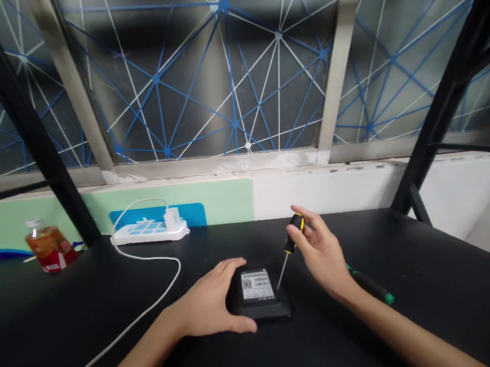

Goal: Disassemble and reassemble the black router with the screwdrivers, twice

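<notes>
A small black device [266, 312] with a white printed label lies on the black table. My left hand [212, 302] grips its left side, with the thumb at the near edge and the fingers at the far edge. Between the fingers and thumb of my right hand [318, 248] is a screwdriver [294, 230] with a black and yellow handle. It is tilted, and the tip of its metal shaft meets the device beside the right edge of the label.
A green and black tool [372, 286] lies partly behind my right forearm. At the back left stand a white power strip [151, 232] with a plugged-in charger and a bottle [50, 247]. A white cable [153, 305] crosses the table's left side. Black posts rise on both sides.
</notes>
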Demonstrator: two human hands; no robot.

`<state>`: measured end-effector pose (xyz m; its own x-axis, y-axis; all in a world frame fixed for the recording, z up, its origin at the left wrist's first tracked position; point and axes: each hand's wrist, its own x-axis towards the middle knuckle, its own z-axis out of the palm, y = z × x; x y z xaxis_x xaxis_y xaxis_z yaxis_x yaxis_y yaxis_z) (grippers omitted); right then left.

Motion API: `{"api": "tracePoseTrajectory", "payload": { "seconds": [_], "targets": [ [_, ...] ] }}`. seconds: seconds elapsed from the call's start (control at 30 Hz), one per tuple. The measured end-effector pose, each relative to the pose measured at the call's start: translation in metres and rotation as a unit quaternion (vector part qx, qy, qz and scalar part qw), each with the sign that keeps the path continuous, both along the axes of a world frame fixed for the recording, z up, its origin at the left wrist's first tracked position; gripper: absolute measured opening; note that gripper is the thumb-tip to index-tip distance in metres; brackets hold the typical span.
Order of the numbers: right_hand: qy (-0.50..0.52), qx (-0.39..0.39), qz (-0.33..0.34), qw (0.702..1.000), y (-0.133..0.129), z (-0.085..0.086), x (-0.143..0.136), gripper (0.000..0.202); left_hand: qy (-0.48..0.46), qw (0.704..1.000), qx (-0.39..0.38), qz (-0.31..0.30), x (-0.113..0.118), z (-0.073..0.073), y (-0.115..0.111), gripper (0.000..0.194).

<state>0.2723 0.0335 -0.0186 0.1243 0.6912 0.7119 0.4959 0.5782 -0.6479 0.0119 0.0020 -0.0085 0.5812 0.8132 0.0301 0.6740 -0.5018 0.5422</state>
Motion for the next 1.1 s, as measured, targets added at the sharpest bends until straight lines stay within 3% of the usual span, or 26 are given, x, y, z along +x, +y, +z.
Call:
{"api": "tracePoseTrajectory", "payload": {
  "seconds": [0.57,0.73,1.1],
  "targets": [
    [0.051,-0.041,0.046,0.997,-0.011,0.005,-0.008,0.042,0.021,1.0,0.003,0.013,-0.001,-0.002,0.001,0.113],
    [0.103,-0.048,0.09,0.989,-0.017,0.006,-0.012,0.037,0.037,0.999,-0.016,0.023,0.0,-0.002,0.002,0.117],
    [0.136,-0.07,0.11,0.982,-0.01,0.001,-0.013,0.047,0.04,0.999,-0.011,0.028,0.0,-0.002,0.002,0.114]
  ]
}}
